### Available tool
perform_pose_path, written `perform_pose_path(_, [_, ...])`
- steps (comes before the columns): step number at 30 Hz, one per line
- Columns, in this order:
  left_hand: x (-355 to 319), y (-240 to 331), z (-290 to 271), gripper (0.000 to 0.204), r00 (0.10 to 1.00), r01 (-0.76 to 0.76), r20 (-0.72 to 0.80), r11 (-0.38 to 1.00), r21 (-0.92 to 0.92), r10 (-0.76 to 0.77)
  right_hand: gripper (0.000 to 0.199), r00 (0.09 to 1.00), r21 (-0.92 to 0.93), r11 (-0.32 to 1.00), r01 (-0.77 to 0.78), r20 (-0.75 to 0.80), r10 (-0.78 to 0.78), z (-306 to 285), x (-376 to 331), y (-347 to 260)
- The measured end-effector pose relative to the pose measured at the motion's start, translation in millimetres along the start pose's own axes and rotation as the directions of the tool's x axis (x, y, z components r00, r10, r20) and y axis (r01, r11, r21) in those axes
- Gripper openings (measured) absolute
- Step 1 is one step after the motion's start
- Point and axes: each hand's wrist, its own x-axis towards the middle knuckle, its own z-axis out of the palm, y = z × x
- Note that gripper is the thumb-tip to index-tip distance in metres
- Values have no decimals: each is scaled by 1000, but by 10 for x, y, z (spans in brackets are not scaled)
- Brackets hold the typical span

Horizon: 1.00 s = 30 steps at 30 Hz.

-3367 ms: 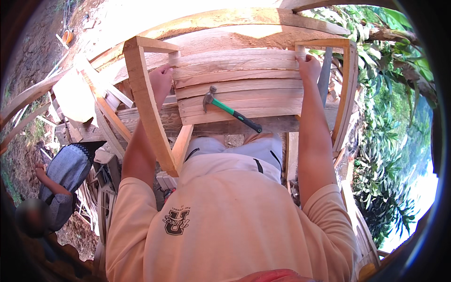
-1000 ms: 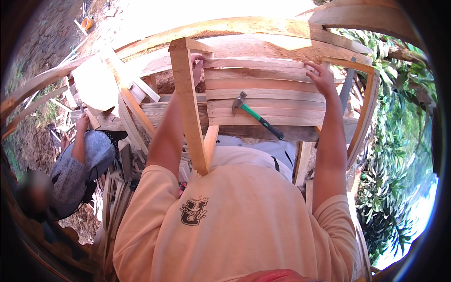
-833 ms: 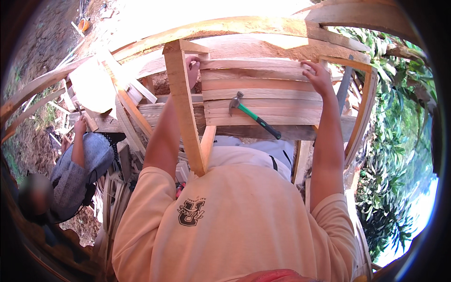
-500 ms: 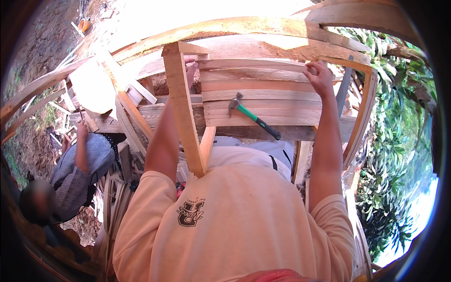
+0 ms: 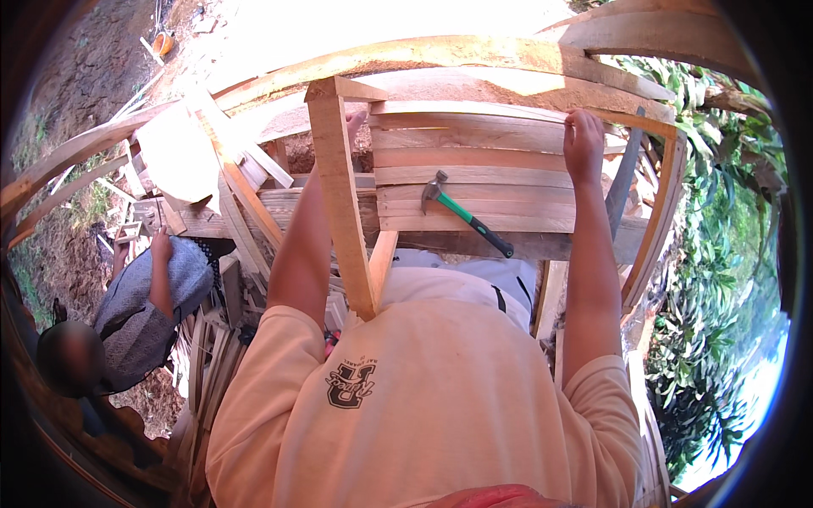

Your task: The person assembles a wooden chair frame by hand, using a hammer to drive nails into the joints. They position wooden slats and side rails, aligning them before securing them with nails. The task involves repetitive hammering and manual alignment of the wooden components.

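Wooden frame, bare timber: its left upright [image 5: 345, 195] stands on your left, your left wrist passing behind it; its right side frame [image 5: 666, 195] stands well to your right. Slatted panel [image 5: 500, 178]: lies between the two, in front of you. Top slat [image 5: 466, 107]: runs along the panel's far edge, brightly lit. Right hand [image 5: 584, 148]: fingers curled shut on the slat's right end. Left hand [image 5: 356, 125]: at the left end, mostly hidden by the upright; cannot tell whether its fingers grip.

Handling, as judged: bear evenly on both ends, hold the slat parallel to its neighbour, sight along the joint for a gap, and tilt the panel little, since the loose hammer could slide.

Count, largest to smallest:
- Foliage [image 5: 703, 339], one mass, far right
- Long timbers [image 5: 406, 57], at least two, beyond the panel
- Co-worker [image 5: 140, 330], one, to your left, in grey patterned clothing
- Slats in the panel, about seven or eight, some joints unclear
- Grey blade [image 5: 625, 172], one, probably a handsaw, beside your right wrist
- Claw hammer [image 5: 466, 217], one, green and black handle, lying across the slats, untouched
- Orange container [image 5: 163, 42], one, far left on the ground
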Motion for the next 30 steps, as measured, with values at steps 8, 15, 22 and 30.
perform_pose_path(8, [-38, 182, 113, 42, 988, -156, 24, 977, 146, 154, 32, 999, 30, 999, 26, 24, -27, 39, 109, -111])
perform_pose_path(15, [-19, 133, 161, 35, 976, -184, -95, 973, 142, 198, 41, 998, 42, 999, -14, 60, 11, 131, 130, -130])
perform_pose_path(22, [-3, 64, 234, 31, 914, -321, -161, 905, 280, 373, 46, 996, -32, 999, -38, 83, 41, 270, 34, 20])
perform_pose_path(30, [108, -48, 167, 33, 898, -333, -124, 837, 434, 422, 29, 862, -30, 882, -470, -232, 451, 205, -302, -17])
